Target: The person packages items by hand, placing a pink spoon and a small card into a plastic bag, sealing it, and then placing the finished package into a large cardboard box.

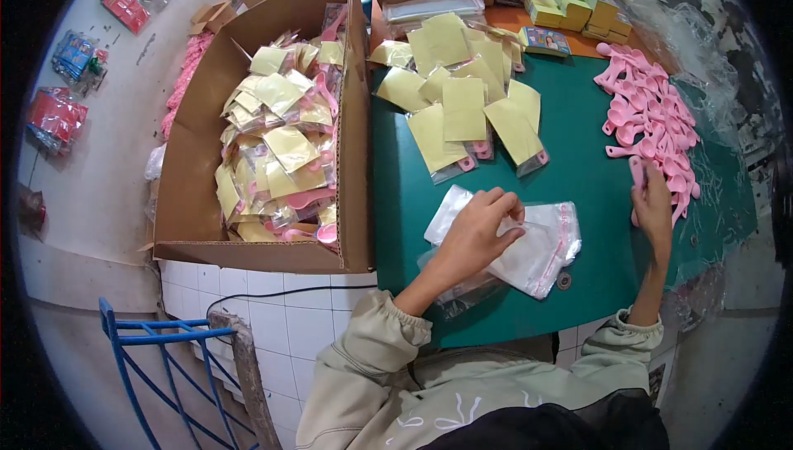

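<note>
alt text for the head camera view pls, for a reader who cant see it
A person at a green table has the left hand on a pile of clear plastic bags and the right hand on a pink spoon beside a heap of pink spoons. Yellow-carded packets lie behind, and more fill a cardboard box at the left.

The bags point(541, 243) lie on the table point(578, 181); left of the bags stands the box point(192, 169), packets point(285, 148) in it; behind the bags, more packets; right and behind, the spoons point(657, 115).
</note>
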Motion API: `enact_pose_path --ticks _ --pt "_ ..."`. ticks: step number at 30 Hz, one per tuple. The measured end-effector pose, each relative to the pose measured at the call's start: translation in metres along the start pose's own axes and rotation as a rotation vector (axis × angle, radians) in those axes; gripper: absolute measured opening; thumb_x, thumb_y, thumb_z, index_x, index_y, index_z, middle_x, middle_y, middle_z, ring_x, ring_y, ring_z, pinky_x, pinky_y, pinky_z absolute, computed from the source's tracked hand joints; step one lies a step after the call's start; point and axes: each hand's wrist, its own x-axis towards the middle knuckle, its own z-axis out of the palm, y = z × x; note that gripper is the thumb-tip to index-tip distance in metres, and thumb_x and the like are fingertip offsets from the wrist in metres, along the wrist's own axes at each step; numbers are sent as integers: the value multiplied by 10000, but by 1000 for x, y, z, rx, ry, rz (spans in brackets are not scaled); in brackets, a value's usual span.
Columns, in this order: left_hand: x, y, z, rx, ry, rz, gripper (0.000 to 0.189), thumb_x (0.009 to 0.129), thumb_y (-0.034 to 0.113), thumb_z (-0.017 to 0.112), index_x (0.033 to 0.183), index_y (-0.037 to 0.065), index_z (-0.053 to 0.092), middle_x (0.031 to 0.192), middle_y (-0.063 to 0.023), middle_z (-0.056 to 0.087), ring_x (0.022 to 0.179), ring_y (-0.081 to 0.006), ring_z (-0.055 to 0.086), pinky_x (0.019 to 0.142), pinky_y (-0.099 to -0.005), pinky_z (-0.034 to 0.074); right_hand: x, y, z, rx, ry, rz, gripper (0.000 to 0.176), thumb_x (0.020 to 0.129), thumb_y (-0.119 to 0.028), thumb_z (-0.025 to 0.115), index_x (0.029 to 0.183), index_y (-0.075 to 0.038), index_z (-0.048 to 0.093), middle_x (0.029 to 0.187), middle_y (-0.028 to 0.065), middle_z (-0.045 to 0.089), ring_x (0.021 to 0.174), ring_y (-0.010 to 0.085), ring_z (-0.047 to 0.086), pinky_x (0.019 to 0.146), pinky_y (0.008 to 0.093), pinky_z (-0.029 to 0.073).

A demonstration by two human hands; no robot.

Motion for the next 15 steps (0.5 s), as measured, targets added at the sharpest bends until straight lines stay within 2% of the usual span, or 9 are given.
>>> enact_pose_path --ticks 1,4,5,8,11,14,15 --pt "1 0 -1 -36 -6 -10 219 731 75 699 885 36 548 844 -94 566 818 -253 587 724 -334 469 -1 -18 -5 91 56 37 298 851 -57 502 1142 6 495 814 130 501 737 210 543 667 319 418" --pt "4 -1 -4 -172 -42 -77 216 753 87 695 919 35 567 852 -74 621 831 -203 614 732 -302 482 -6 -83 -28 410 5 193 231 922 -82 433 1124 -12 519 815 82 503 705 112 523 645 266 411" --pt "4 -1 -4 -240 -64 -130 213 765 87 690 934 34 572 863 -68 634 834 -183 622 736 -288 486 -11 -94 -30 447 -25 24 222 960 -114 393 1099 -12 534 804 41 514 676 70 510 619 231 420" --pt "3 0 -6 -372 -107 -215 191 800 84 666 962 30 579 894 -54 651 830 -136 636 743 -258 497 -23 -130 -28 815 -112 -12 217 959 -134 432 1096 2 533 795 28 527 686 70 524 606 219 439" --pt "3 -1 -6 -421 -119 -250 182 814 74 651 976 29 581 912 -54 654 832 -116 637 752 -246 499 -30 -138 -22 706 -89 -54 212 948 -137 478 1090 11 532 849 42 547 700 82 542 613 213 457" --pt "2 -5 -3 -453 -108 -250 169 821 78 643 973 24 591 918 -54 656 833 -115 636 760 -251 500 -35 -142 -15 787 12 35 186 929 -92 507 1080 11 541 905 62 567 729 80 553 623 217 476" --pt "2 -6 -3 -464 -101 -245 163 824 81 640 969 21 596 919 -53 656 833 -116 636 762 -254 500 -37 -143 -14 795 112 16 179 924 -85 512 1072 12 545 892 59 572 725 81 557 622 219 481"
